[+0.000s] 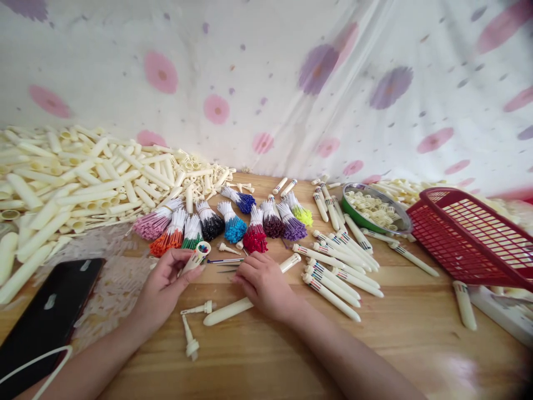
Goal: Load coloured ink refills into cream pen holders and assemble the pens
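My left hand [169, 280] is closed around a short cream pen barrel [201, 250], its open end tilted up with coloured tips showing inside. My right hand [264, 283] is low over the table, fingers bent together beside a few thin pen refills [225, 261]; whatever is under its fingertips is hidden. Beneath that hand lies a long cream pen tube [229, 311], partly covered. Two small cream plungers [190, 336] rest in front of my left hand. Behind both hands stand bundles of refills with coloured ends, among them red [255, 236], light blue [234, 225] and orange [165, 239].
Cream pen tubes [83, 178] are heaped at the left. A black phone [54, 311] with a white cable lies left, beside clear plastic pieces [112, 294]. Multicolour pens [333, 289] lie right, before a green-sided bowl [362, 219] and a red basket [470, 233].
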`<action>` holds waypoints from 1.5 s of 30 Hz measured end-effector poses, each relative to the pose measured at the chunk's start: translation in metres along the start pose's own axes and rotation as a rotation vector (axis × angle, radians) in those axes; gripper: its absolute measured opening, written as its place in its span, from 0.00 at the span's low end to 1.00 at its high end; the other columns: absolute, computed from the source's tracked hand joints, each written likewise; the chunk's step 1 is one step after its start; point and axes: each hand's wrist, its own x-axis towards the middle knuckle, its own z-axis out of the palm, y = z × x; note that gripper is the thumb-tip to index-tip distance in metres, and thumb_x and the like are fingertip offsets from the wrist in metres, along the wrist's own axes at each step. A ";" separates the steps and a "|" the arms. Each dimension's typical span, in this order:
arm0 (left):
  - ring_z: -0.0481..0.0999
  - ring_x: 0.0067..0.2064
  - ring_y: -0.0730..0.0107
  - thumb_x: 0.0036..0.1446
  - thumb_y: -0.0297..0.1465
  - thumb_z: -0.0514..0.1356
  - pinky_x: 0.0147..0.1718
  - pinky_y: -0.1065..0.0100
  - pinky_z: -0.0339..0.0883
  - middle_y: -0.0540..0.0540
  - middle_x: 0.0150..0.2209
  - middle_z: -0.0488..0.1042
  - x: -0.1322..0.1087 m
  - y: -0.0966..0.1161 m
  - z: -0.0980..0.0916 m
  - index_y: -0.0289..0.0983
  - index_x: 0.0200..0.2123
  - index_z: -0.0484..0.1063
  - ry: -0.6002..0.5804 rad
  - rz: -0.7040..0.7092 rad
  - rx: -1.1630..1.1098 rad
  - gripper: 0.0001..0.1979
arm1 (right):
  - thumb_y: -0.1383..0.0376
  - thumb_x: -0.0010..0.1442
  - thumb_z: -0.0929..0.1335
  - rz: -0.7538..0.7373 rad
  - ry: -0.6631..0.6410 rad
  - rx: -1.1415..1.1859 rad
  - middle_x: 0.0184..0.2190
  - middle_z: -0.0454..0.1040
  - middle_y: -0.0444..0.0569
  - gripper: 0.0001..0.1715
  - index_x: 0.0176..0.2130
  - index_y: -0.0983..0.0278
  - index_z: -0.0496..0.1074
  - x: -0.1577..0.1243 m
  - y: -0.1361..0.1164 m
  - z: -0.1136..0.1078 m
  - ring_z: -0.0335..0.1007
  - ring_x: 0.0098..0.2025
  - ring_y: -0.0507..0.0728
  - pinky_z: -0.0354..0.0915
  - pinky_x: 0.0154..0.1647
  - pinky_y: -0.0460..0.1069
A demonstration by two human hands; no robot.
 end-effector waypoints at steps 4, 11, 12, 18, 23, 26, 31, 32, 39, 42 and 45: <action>0.74 0.36 0.64 0.42 0.42 0.67 0.36 0.65 0.69 0.51 0.31 0.73 0.001 -0.001 0.001 0.39 0.33 0.69 -0.008 0.038 0.012 0.18 | 0.54 0.58 0.66 -0.099 -0.132 0.060 0.33 0.71 0.49 0.15 0.37 0.63 0.70 0.008 -0.020 0.012 0.64 0.37 0.56 0.59 0.36 0.49; 0.74 0.39 0.65 0.46 0.39 0.65 0.40 0.65 0.69 0.49 0.36 0.71 0.001 -0.009 -0.004 0.39 0.33 0.67 -0.009 0.123 0.026 0.14 | 0.64 0.57 0.68 -0.021 -0.293 0.062 0.32 0.73 0.50 0.07 0.35 0.66 0.69 0.013 -0.026 0.006 0.68 0.36 0.57 0.62 0.37 0.49; 0.74 0.40 0.65 0.47 0.37 0.65 0.41 0.66 0.68 0.49 0.37 0.71 0.001 -0.010 -0.006 0.40 0.33 0.67 -0.020 0.142 0.032 0.12 | 0.66 0.57 0.68 0.024 -0.284 0.100 0.31 0.73 0.50 0.05 0.35 0.66 0.69 0.011 -0.021 -0.005 0.68 0.34 0.56 0.63 0.35 0.48; 0.73 0.40 0.66 0.50 0.30 0.62 0.39 0.68 0.69 0.48 0.35 0.70 -0.002 -0.009 -0.008 0.40 0.30 0.65 -0.105 0.287 0.171 0.06 | 0.67 0.62 0.64 0.017 0.159 0.326 0.36 0.72 0.50 0.06 0.42 0.64 0.67 -0.007 0.002 -0.076 0.69 0.37 0.52 0.65 0.36 0.47; 0.73 0.38 0.67 0.51 0.27 0.59 0.33 0.70 0.69 0.48 0.34 0.70 -0.008 -0.001 -0.003 0.40 0.29 0.64 -0.129 0.321 0.252 0.05 | 0.67 0.62 0.64 -0.136 0.225 0.244 0.38 0.71 0.51 0.07 0.42 0.64 0.68 -0.009 -0.011 -0.080 0.69 0.39 0.53 0.67 0.38 0.47; 0.73 0.35 0.69 0.50 0.26 0.59 0.31 0.71 0.68 0.48 0.33 0.70 -0.010 0.002 -0.002 0.40 0.28 0.64 -0.143 0.350 0.254 0.05 | 0.68 0.63 0.63 -0.149 0.173 0.209 0.37 0.72 0.51 0.07 0.42 0.64 0.68 -0.008 -0.019 -0.077 0.69 0.37 0.53 0.67 0.36 0.47; 0.73 0.36 0.68 0.51 0.26 0.58 0.31 0.71 0.69 0.48 0.34 0.69 -0.011 0.001 -0.003 0.40 0.29 0.64 -0.178 0.335 0.280 0.04 | 0.67 0.64 0.61 -0.156 0.098 0.173 0.36 0.71 0.51 0.08 0.41 0.65 0.69 -0.006 -0.021 -0.076 0.67 0.36 0.53 0.66 0.36 0.47; 0.73 0.37 0.67 0.52 0.26 0.58 0.30 0.71 0.69 0.47 0.35 0.69 -0.012 0.000 -0.003 0.40 0.30 0.64 -0.184 0.330 0.291 0.04 | 0.67 0.64 0.61 -0.162 0.087 0.164 0.36 0.71 0.51 0.09 0.41 0.66 0.69 -0.006 -0.022 -0.075 0.67 0.36 0.53 0.65 0.36 0.47; 0.73 0.39 0.65 0.53 0.27 0.56 0.23 0.75 0.67 0.47 0.36 0.70 -0.016 0.001 -0.002 0.41 0.31 0.67 -0.212 0.335 0.368 0.03 | 0.63 0.62 0.64 -0.147 0.132 0.167 0.32 0.72 0.50 0.09 0.39 0.68 0.67 -0.005 -0.023 -0.057 0.66 0.34 0.54 0.62 0.34 0.46; 0.73 0.40 0.64 0.53 0.28 0.57 0.16 0.79 0.63 0.46 0.38 0.69 -0.019 0.003 -0.001 0.41 0.32 0.67 -0.237 0.312 0.395 0.03 | 0.55 0.61 0.63 -0.101 0.162 0.218 0.25 0.70 0.46 0.16 0.32 0.66 0.65 -0.003 -0.018 -0.048 0.63 0.28 0.51 0.58 0.27 0.45; 0.73 0.40 0.64 0.53 0.28 0.57 0.15 0.80 0.63 0.46 0.37 0.70 -0.020 0.004 0.001 0.41 0.33 0.67 -0.244 0.317 0.398 0.03 | 0.53 0.64 0.60 -0.062 0.181 0.233 0.21 0.66 0.44 0.22 0.26 0.65 0.63 -0.001 -0.015 -0.039 0.60 0.24 0.50 0.54 0.24 0.44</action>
